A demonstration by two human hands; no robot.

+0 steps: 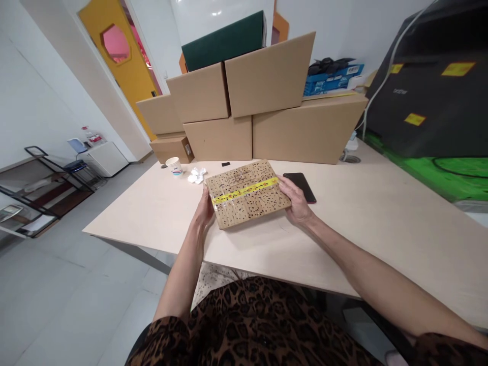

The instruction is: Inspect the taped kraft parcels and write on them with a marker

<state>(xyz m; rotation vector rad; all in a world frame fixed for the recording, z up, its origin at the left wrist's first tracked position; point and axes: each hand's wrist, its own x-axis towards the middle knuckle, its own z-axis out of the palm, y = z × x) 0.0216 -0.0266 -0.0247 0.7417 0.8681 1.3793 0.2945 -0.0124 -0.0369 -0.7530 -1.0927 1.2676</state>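
Note:
A flat cardboard box (247, 206), speckled with dark marks and crossed by a strip of yellow tape, is held between my two hands above the table (366, 229). It tilts, with its right end higher. At its left edge my left hand (205, 207) is closed on the box, most of its fingers hidden behind. My right hand (297, 201) grips the right edge, fingers on the side and thumb not clearly seen. Just behind the right hand lies a black phone-like slab (305, 187).
Stacked cardboard boxes (267, 76) line the table's back, topped by a dark green box (224, 43). A paper cup (174, 166), crumpled tissue (197, 175) and small black object (226, 164) sit before them. A large black-covered thing (427, 86) stands at right.

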